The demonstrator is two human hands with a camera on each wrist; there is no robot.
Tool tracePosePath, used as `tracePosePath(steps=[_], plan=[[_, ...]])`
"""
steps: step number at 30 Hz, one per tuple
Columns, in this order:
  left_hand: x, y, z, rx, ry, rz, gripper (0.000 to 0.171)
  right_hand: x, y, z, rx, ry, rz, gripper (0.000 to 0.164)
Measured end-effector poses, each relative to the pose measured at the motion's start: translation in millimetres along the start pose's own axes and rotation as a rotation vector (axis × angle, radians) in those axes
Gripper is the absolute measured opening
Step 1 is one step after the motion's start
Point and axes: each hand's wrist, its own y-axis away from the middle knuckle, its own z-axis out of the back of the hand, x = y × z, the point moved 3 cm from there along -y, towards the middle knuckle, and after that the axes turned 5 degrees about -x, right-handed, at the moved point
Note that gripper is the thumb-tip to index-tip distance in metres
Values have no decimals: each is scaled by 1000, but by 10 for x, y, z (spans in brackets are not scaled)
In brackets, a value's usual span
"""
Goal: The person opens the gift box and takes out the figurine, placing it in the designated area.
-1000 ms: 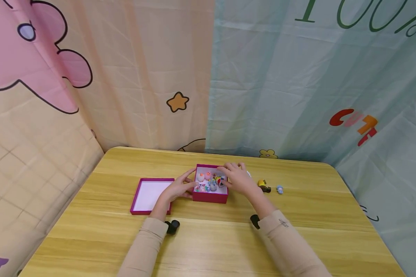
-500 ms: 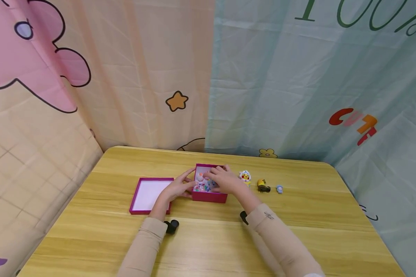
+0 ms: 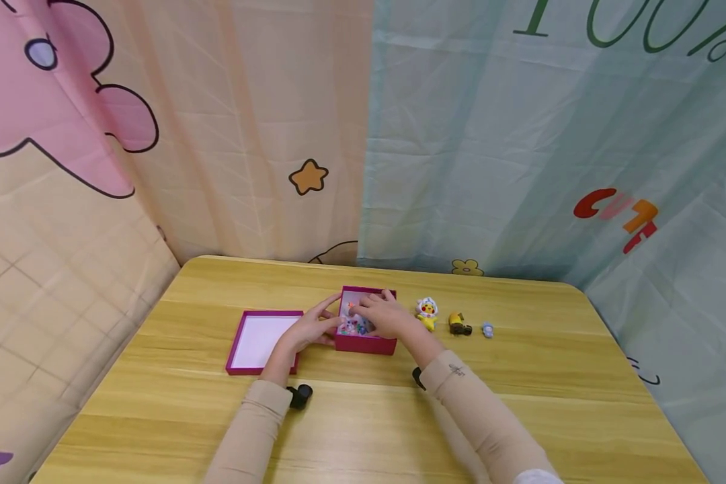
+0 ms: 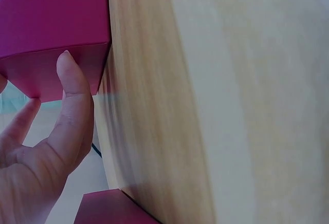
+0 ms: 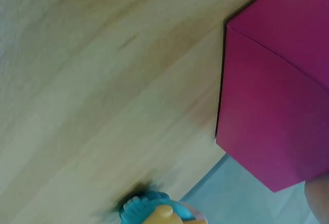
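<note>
Your left hand (image 3: 310, 329) rests straight-fingered against 1 magenta box (image 3: 366, 343); right hand (image 3: 385, 316) reaches inside, grip can't tell. 1 lid (image 3: 260, 341), 3 figurines outside, e.g. yellow one (image 3: 427, 312).

One open magenta cardboard box (image 3: 366, 345); one magenta box lid (image 3: 260, 341) lying beside it. Three small toy figures loose on the wooden tabletop (image 3: 520, 396): yellow-and-white (image 3: 426, 312), yellow-and-black (image 3: 459, 325), pale blue (image 3: 487, 329). Small figures inside the box too crowded to count. Two hands: left (image 3: 308, 329), right (image 3: 384, 316).

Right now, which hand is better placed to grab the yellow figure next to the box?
The right hand: it is over the box, right beside the yellow figure. The left hand steadies the box's far side.
</note>
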Motion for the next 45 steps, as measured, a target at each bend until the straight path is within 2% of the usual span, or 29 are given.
tracePosePath(steps=[7,17,21,39,45], plan=[[-7,-12,-3,-2,-19,2,60,27,-38,-52,46,34,-33,48],[-32,28,-14,-4,-3,0,58,63,-79,-86,51,82,-9,52],[11,-8,-9,-10,0,11,58,70,-89,-92,61,99,-4,52],[20,5,-13,-40,6,28,59,62,-111,-105,19,89,14,52],[2,14,-27,-35,-2,25,60,59,-101,-75,-58,74,42,48]])
